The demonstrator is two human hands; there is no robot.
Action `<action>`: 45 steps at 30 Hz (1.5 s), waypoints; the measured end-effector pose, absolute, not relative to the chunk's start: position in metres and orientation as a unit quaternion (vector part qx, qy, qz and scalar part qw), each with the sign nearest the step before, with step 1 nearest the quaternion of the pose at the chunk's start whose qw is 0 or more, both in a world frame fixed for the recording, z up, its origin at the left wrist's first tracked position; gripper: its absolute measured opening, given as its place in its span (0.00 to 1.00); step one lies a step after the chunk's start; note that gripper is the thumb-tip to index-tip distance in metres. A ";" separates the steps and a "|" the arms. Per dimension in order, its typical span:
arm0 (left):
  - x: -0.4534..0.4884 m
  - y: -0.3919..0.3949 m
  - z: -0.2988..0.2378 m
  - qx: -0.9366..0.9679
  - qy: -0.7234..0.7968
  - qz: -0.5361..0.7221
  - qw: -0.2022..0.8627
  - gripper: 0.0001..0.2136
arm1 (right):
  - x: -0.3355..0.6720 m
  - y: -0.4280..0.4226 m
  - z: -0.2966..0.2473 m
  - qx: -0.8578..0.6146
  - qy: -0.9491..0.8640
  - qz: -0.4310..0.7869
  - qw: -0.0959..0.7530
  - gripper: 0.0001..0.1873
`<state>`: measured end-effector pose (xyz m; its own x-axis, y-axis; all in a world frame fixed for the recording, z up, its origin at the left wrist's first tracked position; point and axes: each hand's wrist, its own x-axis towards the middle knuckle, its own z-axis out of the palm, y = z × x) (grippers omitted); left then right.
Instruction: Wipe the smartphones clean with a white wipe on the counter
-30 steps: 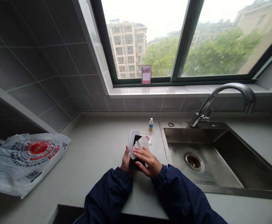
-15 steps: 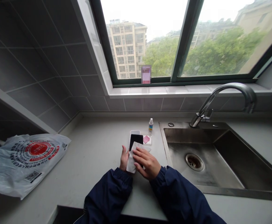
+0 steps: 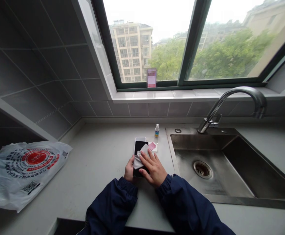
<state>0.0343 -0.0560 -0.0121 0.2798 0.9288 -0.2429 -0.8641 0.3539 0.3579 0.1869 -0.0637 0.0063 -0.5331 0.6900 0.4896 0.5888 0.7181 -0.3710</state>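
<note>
My left hand [image 3: 129, 169] grips a black smartphone [image 3: 137, 173] by its left edge, thumb along the side. A light grey wiping cloth [image 3: 137, 161] lies creased across the phone's screen. My right hand [image 3: 155, 170] presses on this cloth with fingers stretched out over the phone. Just beyond the phone is a flat, pale-edged rectangular object [image 3: 140, 139], partly covered by it. To its right a small clear case [image 3: 156, 149] lies on the counter with a pink square piece [image 3: 152, 146] on it. A small white-capped bottle [image 3: 156, 131] stands upright behind them.
A steel sink [image 3: 171, 156] with a curved faucet [image 3: 232, 89] is to the right. On the left lies a white plastic bag [image 3: 12, 192] with red and black print. The window sill [image 3: 164, 94] runs along the back; a pink, blurred upright item [image 3: 151, 78] stands there.
The cloth has shifted up and bunched on the phone, baring its lower part. My left thumb has closed onto the phone's edge, and my right fingers have spread and moved slightly up.
</note>
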 end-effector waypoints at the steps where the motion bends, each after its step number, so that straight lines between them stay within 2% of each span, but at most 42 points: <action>1: 0.033 -0.057 -0.011 0.077 0.214 0.562 0.795 0.24 | 0.186 -0.066 0.008 -0.358 -0.878 0.080 0.307 0.33; 6: 0.031 -0.064 0.002 0.072 0.219 0.572 0.787 0.34 | 0.179 -0.074 0.008 -0.308 -0.903 0.079 0.289 0.34; 10: 0.031 -0.065 0.010 0.082 0.230 0.624 0.743 0.36 | 0.174 -0.075 0.001 -0.299 -0.891 0.049 0.337 0.22; 13: 0.029 -0.063 0.009 0.105 0.213 0.608 0.758 0.37 | 0.172 -0.076 0.000 -0.301 -0.876 0.028 0.377 0.20; 17: 0.027 -0.062 0.006 0.113 0.204 0.587 0.775 0.36 | 0.174 -0.076 0.002 -0.302 -0.857 0.006 0.418 0.20; 22: 0.032 -0.064 0.016 0.103 0.206 0.634 0.738 0.29 | 0.177 -0.075 0.006 -0.292 -0.815 0.030 0.500 0.23; 26: 0.036 -0.065 0.023 0.169 0.233 0.639 0.713 0.27 | 0.180 -0.076 0.014 -0.286 -0.756 0.115 0.578 0.24; 32: 0.040 -0.065 0.015 0.344 0.325 0.603 0.642 0.35 | 0.189 -0.068 0.019 -0.401 -0.580 0.313 0.636 0.14; 36: 0.045 -0.059 0.014 0.363 0.363 0.603 0.611 0.40 | 0.195 -0.048 0.014 -0.441 -0.353 0.489 0.665 0.22; 39: 0.049 -0.052 0.017 0.382 0.355 0.605 0.602 0.39 | 0.197 -0.037 0.012 -0.416 -0.251 0.573 0.660 0.27; 45: 0.055 -0.049 0.021 0.339 0.272 0.653 0.621 0.36 | 0.182 -0.049 0.010 -0.387 -0.240 0.675 0.581 0.29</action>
